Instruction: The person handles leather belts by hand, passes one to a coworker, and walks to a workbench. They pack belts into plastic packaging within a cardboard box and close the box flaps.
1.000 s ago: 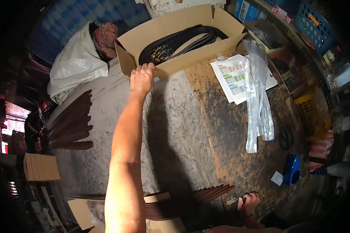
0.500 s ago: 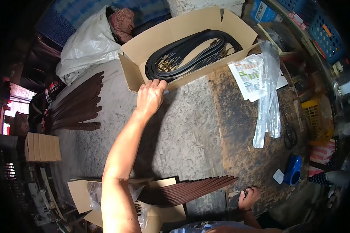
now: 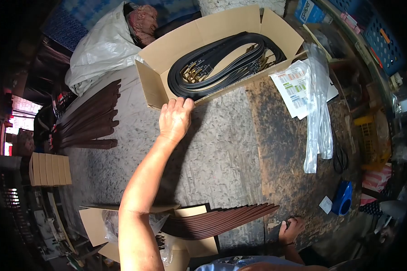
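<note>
My left hand (image 3: 175, 118) reaches out to the near wall of an open cardboard box (image 3: 221, 92), fingers hooked over its rim near the left corner. Inside lies a thick coil of black belts (image 3: 221, 79) with brass-coloured buckles bunched at two spots. On the dark board at lower right rests my right hand (image 3: 290, 229), its fingers curled; a small dark spot shows between thumb and fingers, too unclear to name. Beneath my left forearm is a second open box (image 3: 92, 226) with clear plastic, and a fanned row of brown belts (image 3: 230, 221) sticks out of it.
More brown straps (image 3: 92, 119) lie fanned at left, near a white sack (image 3: 104, 54) and stacked small cartons (image 3: 49, 169). On the right are printed sheets (image 3: 291, 88), clear plastic sleeves (image 3: 319, 131), scissors (image 3: 340, 158) and a blue tape dispenser (image 3: 342, 198).
The view has shifted slightly. My left hand sits a little lower and nearer, still on the rim, and the box looks slightly closer. My right hand stays in place.
</note>
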{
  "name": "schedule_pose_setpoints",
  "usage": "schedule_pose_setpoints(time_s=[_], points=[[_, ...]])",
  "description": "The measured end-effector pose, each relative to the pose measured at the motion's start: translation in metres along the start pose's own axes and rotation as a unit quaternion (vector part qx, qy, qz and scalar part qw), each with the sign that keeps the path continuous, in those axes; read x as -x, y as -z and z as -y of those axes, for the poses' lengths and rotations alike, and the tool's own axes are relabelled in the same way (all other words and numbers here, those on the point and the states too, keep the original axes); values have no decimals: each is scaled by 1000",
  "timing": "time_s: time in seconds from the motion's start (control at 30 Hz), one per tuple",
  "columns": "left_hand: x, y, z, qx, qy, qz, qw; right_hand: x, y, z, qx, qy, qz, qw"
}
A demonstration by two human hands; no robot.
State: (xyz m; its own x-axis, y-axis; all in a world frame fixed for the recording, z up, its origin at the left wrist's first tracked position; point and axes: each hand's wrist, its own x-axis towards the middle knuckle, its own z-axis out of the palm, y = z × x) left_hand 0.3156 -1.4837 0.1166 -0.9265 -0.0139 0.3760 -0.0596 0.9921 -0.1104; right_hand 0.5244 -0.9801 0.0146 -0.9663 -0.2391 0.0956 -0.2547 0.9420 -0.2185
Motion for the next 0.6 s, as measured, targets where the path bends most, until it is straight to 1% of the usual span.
schedule_pose_setpoints(time_s=[0.1,0.13,0.2,0.23,0.27,0.33,0.5,0.6], points=[[-5,-9,12,-23,-33,-19,999,-6,5,5,0,10,-18,1000],[-11,-11,19,-21,-39,-29,999,-7,7,6,3,0,-22,1000],[-24,-9,28,-10,-44,-24,999,-12,10,5,-35,26,-25,999],[-28,-11,33,-10,-41,-6,999,-14,11,5,-32,18,-31,999],[-32,-11,34,-6,-49,-12,999,-15,11,6,-26,27,-41,998],[-43,-13,35,-4,-30,5,1000,-16,7,5,-17,30,-57,998],[-78,-28,41,3,-46,-9,999,-4,2,0,-26,5,-26,999],[-104,-36,46,-16,-30,7,999,-3,7,4,-42,-25,1,999]])
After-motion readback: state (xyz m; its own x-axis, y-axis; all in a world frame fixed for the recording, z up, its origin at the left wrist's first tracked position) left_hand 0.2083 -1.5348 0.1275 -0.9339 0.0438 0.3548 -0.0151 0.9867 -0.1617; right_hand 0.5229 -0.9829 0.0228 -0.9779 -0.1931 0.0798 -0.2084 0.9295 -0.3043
